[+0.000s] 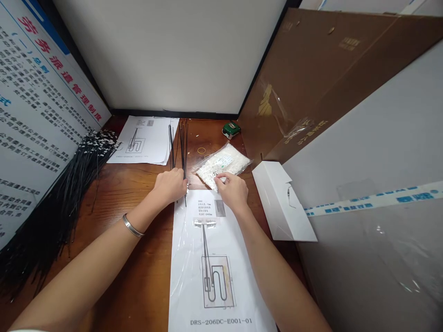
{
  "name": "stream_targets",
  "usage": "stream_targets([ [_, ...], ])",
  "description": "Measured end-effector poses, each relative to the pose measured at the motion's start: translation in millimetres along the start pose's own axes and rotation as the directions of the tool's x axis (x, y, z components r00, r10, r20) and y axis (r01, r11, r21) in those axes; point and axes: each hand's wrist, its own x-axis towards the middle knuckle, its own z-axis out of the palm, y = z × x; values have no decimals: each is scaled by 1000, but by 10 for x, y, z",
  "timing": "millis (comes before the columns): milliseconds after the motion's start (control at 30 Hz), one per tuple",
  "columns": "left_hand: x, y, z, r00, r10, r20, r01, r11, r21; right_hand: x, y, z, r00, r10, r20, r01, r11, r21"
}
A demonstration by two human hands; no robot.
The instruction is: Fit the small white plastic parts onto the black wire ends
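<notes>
Several thin black wires [184,147] lie lengthwise on the wooden table, their lower part at my left hand [170,185]. The fingers of that hand are closed round them, the wires running out above and just below the fist. A clear plastic bag of small white parts [221,161] lies to the right. At its near edge is my right hand [234,190], thumb and forefinger pinched together; whatever is between them is too small to make out. Below both hands lies a plastic-covered drawing sheet [221,281] with a wiring diagram.
A large bundle of black wires with white ends [79,184] lies at the left. Printed sheets [155,143] lie at the back, with a green tape measure [231,129] farther right. A folded white card piece [280,203] and a brown cardboard panel [311,69] stand at the right.
</notes>
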Motion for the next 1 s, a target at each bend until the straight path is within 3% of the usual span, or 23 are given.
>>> stream_targets([
  [300,7,-130,-9,994,-111,4,110,977,-184,29,-13,-10,996,-54,76,61,994,-86],
  [467,-87,-202,13,979,-199,-45,142,821,-552,108,-57,-10,997,-57,49,59,997,-52],
  [567,-148,-220,64,970,-239,-40,158,748,-644,106,-67,9,997,-78,26,80,994,-77],
  [633,-157,-210,86,969,-241,-62,159,789,-593,88,-57,28,995,-95,-8,94,991,-95],
  [733,-107,-160,78,974,-209,-83,164,915,-370,63,-21,62,990,-124,-67,119,990,-70],
  [833,-17,-98,45,980,-189,-56,179,971,-159,50,22,99,977,-164,-136,165,986,2],
  [1000,87,-53,23,979,-204,0,202,968,-149,46,68,151,939,-222,-262,265,954,142],
])
